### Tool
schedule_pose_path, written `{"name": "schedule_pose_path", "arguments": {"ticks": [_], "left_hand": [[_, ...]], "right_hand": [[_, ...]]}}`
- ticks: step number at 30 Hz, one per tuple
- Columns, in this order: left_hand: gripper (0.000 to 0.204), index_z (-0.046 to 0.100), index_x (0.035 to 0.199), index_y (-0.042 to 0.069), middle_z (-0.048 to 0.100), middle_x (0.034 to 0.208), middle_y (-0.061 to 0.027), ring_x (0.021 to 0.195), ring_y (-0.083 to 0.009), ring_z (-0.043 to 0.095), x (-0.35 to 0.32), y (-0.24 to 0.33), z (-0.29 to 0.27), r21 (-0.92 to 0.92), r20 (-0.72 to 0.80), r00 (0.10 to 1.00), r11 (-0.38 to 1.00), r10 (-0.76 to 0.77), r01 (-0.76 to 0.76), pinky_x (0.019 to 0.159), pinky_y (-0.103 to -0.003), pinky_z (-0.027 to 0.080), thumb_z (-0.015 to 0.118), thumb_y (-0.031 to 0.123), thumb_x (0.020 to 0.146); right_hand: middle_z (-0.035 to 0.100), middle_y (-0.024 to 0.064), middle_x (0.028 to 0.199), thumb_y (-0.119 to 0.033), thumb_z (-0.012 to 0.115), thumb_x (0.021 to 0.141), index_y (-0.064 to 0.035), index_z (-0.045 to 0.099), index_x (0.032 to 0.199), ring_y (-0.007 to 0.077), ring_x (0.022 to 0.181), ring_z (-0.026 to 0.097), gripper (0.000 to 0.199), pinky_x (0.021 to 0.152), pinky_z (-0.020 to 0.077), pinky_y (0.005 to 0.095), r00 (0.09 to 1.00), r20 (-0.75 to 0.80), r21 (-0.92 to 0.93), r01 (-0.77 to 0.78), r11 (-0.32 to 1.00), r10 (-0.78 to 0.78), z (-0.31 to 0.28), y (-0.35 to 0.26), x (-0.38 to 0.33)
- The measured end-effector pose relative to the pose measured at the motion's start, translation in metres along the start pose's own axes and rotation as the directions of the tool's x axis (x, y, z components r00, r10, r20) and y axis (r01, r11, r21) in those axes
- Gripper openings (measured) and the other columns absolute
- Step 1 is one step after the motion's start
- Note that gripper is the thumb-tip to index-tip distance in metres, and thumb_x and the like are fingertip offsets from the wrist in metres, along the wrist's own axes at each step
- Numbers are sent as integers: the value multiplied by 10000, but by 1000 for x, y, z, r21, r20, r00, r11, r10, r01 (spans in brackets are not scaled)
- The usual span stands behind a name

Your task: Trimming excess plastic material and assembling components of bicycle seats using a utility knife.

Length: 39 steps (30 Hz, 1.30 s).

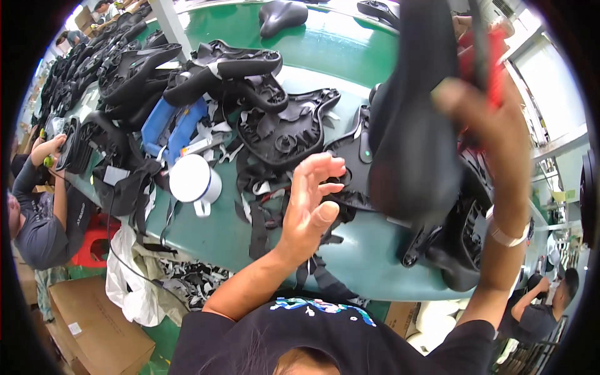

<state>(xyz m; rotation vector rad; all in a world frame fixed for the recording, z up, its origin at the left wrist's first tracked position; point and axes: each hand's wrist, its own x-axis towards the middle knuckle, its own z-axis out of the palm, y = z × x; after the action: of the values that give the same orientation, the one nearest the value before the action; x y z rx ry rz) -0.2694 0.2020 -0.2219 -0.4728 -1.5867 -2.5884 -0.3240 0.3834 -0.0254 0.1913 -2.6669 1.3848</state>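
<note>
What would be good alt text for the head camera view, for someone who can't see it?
A person's right hand lifts a black bicycle saddle above a green workbench, a red tool behind it, while the left hand hovers open beside it. Black saddle shells, fabric scraps and a white mug crowd the bench; another worker sits at far left.

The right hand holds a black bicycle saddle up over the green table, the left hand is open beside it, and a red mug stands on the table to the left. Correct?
Not quite: the mug is white, not red, as the head view shows. The rest holds: the right hand holds the black saddle raised over the green table, and the left hand is open.
</note>
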Motion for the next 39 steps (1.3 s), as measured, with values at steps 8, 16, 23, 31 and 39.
{"name": "schedule_pose_path", "arguments": {"ticks": [8, 16, 23, 31, 39], "left_hand": [[531, 471, 1238, -28, 564, 1111, -106, 1026, -195, 539, -74, -11, -46, -94, -224, 862, 890, -455, 445, 933, -315, 421, 655, 217, 804], [498, 551, 1079, -17, 568, 924, -43, 833, -125, 530, -46, 5, -76, 241, -265, 810, 778, -523, 581, 764, -261, 449, 689, 353, 777], [509, 552, 1084, -39, 612, 933, -99, 802, -143, 592, -1, 16, -55, 416, -74, 787, 698, -612, 582, 730, -284, 492, 691, 327, 758], [512, 559, 1077, -54, 623, 937, -111, 826, -160, 595, -22, 10, -62, 482, -231, 856, 710, -462, 513, 758, -298, 485, 686, 313, 744], [482, 540, 1053, -51, 571, 863, -68, 770, -135, 526, -57, 18, -62, 284, -405, 825, 804, -394, 523, 716, -276, 454, 674, 295, 746]], "right_hand": [[605, 62, 852, -104, 699, 806, -27, 439, 1165, 122, 650, 577, 450, 585, 482, 260, 961, 274, 369, -145, 918, 41, 112, 82, -105], [591, 73, 781, -79, 736, 743, -113, 474, 1351, 195, 623, 572, 663, 556, 468, 293, 949, 232, -240, 267, 933, -212, 68, 158, -180], [537, 97, 781, -96, 668, 774, -199, 532, 1279, 233, 618, 573, 533, 498, 452, 344, 785, 536, -489, 589, 644, -310, 57, 146, -155], [524, 192, 728, -91, 585, 850, -172, 358, 1401, 368, 529, 556, 601, 479, 460, 467, 945, 315, -547, 104, 830, 89, 104, 148, -241], [583, 205, 1212, -72, 682, 811, -51, 440, 1338, 314, 1008, 640, 580, 760, 528, 382, 990, 95, -242, -74, 967, 100, 96, 143, -263]]}}
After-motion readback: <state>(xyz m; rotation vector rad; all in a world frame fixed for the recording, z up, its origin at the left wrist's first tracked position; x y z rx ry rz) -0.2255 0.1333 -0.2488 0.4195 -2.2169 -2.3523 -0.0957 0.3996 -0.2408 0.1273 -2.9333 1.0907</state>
